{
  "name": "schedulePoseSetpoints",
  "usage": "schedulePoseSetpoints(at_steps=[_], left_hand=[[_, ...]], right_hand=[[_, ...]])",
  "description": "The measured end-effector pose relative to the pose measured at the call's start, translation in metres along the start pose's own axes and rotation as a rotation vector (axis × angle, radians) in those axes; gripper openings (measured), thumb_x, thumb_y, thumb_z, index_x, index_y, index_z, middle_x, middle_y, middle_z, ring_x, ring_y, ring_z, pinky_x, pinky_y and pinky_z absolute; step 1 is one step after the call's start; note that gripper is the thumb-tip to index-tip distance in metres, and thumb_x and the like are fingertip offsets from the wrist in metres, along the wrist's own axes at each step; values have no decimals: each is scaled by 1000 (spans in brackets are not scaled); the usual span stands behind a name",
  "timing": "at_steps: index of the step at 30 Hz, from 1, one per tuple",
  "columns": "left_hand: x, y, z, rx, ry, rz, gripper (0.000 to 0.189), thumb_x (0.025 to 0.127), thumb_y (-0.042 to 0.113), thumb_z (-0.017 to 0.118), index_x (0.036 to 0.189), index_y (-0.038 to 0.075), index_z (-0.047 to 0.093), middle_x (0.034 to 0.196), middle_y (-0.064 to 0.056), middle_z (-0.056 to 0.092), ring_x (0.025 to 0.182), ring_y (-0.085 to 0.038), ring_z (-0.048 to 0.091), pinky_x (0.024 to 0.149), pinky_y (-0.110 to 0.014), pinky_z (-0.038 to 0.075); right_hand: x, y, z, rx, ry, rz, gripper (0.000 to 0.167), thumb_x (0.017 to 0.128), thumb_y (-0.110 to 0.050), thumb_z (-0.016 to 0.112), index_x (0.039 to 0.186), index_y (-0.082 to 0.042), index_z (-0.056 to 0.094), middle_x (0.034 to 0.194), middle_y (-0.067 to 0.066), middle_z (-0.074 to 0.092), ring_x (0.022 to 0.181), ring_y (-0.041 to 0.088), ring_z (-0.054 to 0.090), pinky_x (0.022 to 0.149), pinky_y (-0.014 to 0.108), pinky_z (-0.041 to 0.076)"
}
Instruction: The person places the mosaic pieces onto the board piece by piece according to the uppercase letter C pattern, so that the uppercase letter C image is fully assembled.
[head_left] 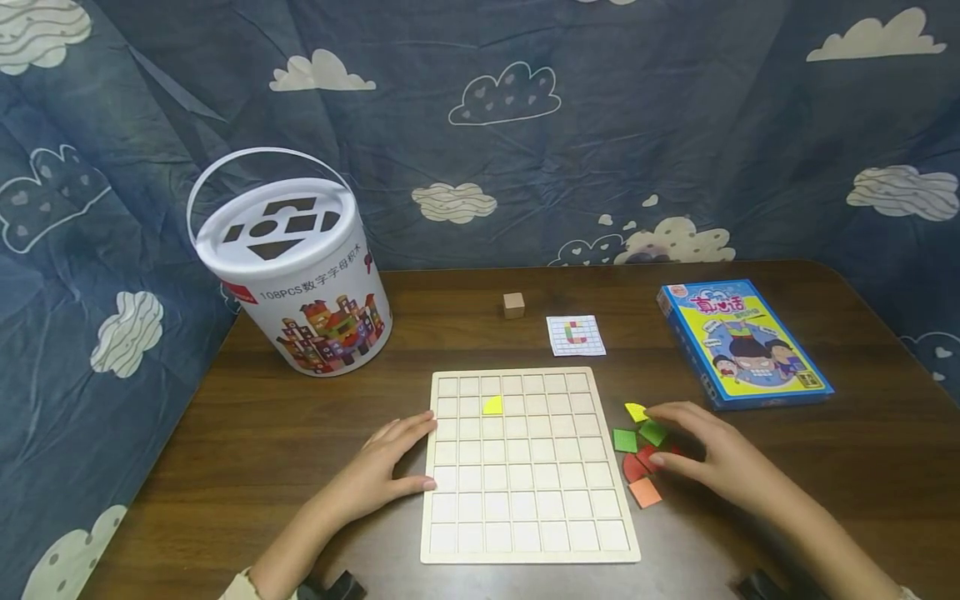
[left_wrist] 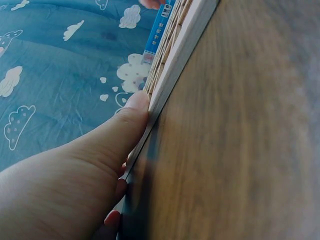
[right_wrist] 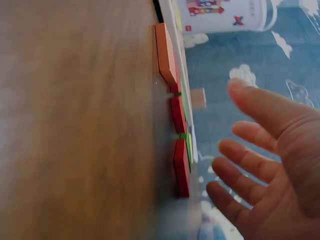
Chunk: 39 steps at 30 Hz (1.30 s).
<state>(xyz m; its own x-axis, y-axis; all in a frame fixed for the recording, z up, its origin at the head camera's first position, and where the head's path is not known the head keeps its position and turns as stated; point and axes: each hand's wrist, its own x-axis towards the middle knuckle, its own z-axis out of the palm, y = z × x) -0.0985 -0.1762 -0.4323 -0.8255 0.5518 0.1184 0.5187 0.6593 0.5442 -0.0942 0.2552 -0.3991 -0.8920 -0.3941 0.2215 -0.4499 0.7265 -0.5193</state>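
A pale wooden grid board (head_left: 525,479) lies in front of me, with a yellow quarter-round piece (head_left: 492,406) in one cell of its second row. My left hand (head_left: 367,475) rests along the board's left edge, thumb and fingertips touching the rim. To the board's right lie several loose pieces: a yellow one (head_left: 635,412), a green square (head_left: 624,440), another green one (head_left: 653,432), red ones (head_left: 633,468) and an orange square (head_left: 645,492). Just over them hovers my right hand (head_left: 716,454), thumb and fingers spread apart. In the right wrist view nothing sits between those fingers.
A white lidded bucket (head_left: 315,292) with a handle stands back left. Behind the board are a small wooden cube (head_left: 513,306) and a gridded pattern card (head_left: 558,337). A blue and yellow box (head_left: 750,342) lies at right, beyond my right hand. A cloud-print cloth hangs behind the table.
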Motion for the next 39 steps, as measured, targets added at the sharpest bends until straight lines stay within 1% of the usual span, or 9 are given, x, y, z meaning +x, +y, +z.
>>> schedulePoseSetpoints(at_steps=[3, 7, 10, 16, 21, 25, 31, 34, 39], left_hand=[[1, 1, 0, 2, -1, 2, 73, 78, 51, 60, 137, 13, 38, 142, -3, 32, 128, -25, 28, 104, -51, 19], [1, 2, -1, 8, -4, 5, 73, 78, 50, 61, 137, 13, 38, 142, -2, 31, 128, -24, 28, 104, -50, 18], [1, 2, -1, 8, -5, 4, 73, 78, 50, 61, 137, 13, 38, 142, -3, 31, 128, -24, 28, 104, -50, 18], [1, 2, -1, 12, -6, 2, 73, 78, 50, 61, 136, 13, 38, 142, -3, 31, 128, -24, 28, 104, -50, 19], [0, 2, -1, 15, -8, -2, 73, 78, 49, 61, 136, 13, 38, 142, -3, 31, 128, -24, 28, 104, -49, 18], [1, 2, 0, 12, -9, -5, 73, 78, 50, 61, 136, 13, 38, 142, -3, 32, 128, -24, 28, 104, -50, 18], [1, 2, 0, 6, -11, -10, 72, 78, 50, 61, 136, 13, 38, 142, -2, 31, 129, -24, 28, 104, -50, 18], [1, 2, -1, 3, -11, -11, 72, 78, 49, 61, 136, 13, 38, 142, -3, 32, 129, -24, 28, 104, -50, 18], [0, 2, -2, 0, -11, -15, 73, 77, 49, 62, 136, 13, 39, 142, -3, 31, 129, -24, 28, 104, -50, 17]], right_hand=[[-10, 6, 0, -15, 20, 7, 50, 71, -26, 76, 113, -8, 58, 110, 0, 56, 96, 14, 52, 82, 5, 34], [-20, 12, 0, -56, 8, 38, 50, 70, -28, 77, 111, -8, 58, 105, -1, 57, 89, 11, 52, 75, 16, 45], [-24, 16, 0, -85, 6, 55, 48, 68, -27, 78, 107, -7, 59, 99, -2, 56, 83, 10, 52, 69, 26, 49], [-24, 18, 1, -131, 27, 56, 30, 67, -20, 79, 89, -12, 61, 87, -8, 52, 76, 8, 49, 64, 29, 48], [-20, 16, -1, -117, 2, 63, 26, 69, -15, 78, 88, -12, 62, 86, -7, 54, 75, 8, 51, 64, 28, 49], [-13, 9, -5, -73, -15, 74, 26, 72, -17, 75, 93, -12, 61, 89, -6, 57, 78, 10, 54, 67, 30, 51], [7, -11, -8, -13, -20, 92, 31, 74, -18, 74, 100, -11, 60, 96, -2, 58, 84, 17, 55, 72, 38, 52], [21, -22, -8, 10, -4, 72, 31, 75, -18, 74, 102, -10, 60, 98, -1, 58, 87, 19, 54, 74, 40, 51], [48, -41, -3, 86, 30, -14, 31, 76, -14, 72, 105, -10, 60, 100, -1, 58, 91, 21, 57, 75, 44, 50]])
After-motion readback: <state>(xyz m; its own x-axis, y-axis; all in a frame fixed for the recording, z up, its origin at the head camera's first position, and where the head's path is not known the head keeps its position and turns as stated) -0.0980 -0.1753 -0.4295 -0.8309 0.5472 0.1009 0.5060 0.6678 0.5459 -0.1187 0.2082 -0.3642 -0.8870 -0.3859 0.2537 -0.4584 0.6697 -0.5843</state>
